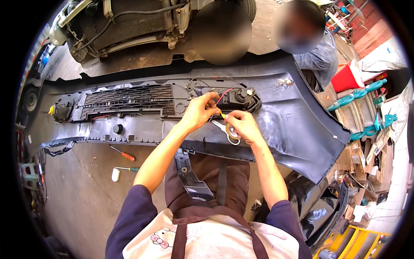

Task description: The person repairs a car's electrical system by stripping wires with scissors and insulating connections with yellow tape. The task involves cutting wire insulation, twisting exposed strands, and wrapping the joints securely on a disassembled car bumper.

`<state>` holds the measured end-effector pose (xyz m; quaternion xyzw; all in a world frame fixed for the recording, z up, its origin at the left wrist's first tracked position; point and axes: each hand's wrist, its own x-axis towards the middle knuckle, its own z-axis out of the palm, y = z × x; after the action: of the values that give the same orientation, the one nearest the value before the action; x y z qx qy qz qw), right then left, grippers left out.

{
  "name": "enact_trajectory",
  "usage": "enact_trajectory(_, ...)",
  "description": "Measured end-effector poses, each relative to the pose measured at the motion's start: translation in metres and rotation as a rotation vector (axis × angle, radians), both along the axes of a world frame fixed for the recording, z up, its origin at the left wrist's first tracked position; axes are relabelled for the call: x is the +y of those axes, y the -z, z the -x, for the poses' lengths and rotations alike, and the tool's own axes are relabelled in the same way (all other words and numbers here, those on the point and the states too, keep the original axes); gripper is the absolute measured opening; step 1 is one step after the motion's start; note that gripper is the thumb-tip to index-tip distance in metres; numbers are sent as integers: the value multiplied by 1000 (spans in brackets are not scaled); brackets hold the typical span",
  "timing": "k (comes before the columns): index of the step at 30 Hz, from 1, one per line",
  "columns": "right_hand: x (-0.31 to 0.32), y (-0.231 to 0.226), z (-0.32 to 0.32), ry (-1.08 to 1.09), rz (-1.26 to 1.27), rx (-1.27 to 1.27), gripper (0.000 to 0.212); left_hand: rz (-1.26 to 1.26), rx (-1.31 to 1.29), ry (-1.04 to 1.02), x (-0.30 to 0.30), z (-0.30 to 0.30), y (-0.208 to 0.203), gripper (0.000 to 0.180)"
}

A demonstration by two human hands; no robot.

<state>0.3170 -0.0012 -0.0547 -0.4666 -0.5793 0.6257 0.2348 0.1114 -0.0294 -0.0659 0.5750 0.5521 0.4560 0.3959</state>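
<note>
In front of me, my left hand [200,113] is closed, its fingertips pinching a thin red wire [225,92] beside a round black lamp [239,97]. My right hand [243,125] is closed too, its thumb and finger pressed on a small yellow strip of tape [223,115] that meets the left fingertips. Just below the right hand show scissors with pale handles [234,140] and a tape roll [231,130]; whether the hand bears them or they lie on the panel I cannot tell. All this is above a large black car bumper [297,125], inner side up, with a mesh grille [129,100].
A black bracket [192,177] lies across my lap. On the floor to the left are an orange-handled screwdriver [127,156] and a green-handled one [133,169]. A stripped car front [133,30] stands beyond; a person's sleeve [319,58] is at the bumper's far right, near a red container [347,77].
</note>
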Motion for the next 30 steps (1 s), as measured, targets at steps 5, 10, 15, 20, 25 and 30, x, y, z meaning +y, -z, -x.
enact_trajectory(5,11,-34,-1,-105,-309,-359,27,-99,352,-128,-10,1,-1,55)
enact_trajectory(10,22,-56,-7,-208,-309,-415,24,-91,351,-145,-14,4,0,69)
enact_trajectory(15,27,-73,-10,-305,-231,-417,25,-90,292,-108,-16,9,-1,75)
enact_trajectory(20,30,-80,-14,-360,-231,-384,24,-160,259,-82,-14,9,3,79)
enact_trajectory(25,32,-89,-13,-373,-188,-444,24,-102,261,-13,-17,16,-6,86)
enact_trajectory(30,39,-89,-18,-169,-337,-448,24,-116,326,-30,-20,19,-6,82)
